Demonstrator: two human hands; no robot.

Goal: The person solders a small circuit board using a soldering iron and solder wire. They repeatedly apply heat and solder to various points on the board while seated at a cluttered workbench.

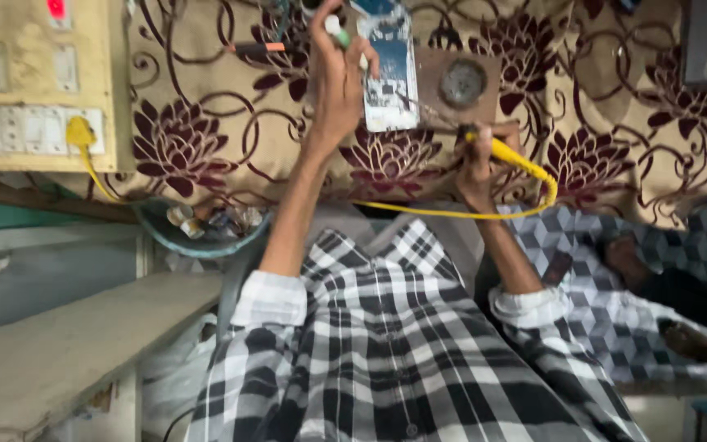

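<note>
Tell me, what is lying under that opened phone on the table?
Under the opened phone lies a cream cloth with dark red flowers. The left hand steadies the phone's edge; whatever is beneath the cloth is covered.

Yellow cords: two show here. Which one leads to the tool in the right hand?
The looping yellow cord crossing the lap runs up to the right hand. The other yellow cord hangs from the yellow plug at the switchboard.

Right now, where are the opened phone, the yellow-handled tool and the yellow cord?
opened phone (pixel 390 78), head view, on its exposed inner board.
yellow-handled tool (pixel 507 153), head view, on the handle.
yellow cord (pixel 435 213), head view, mid-run below the hands.
</note>
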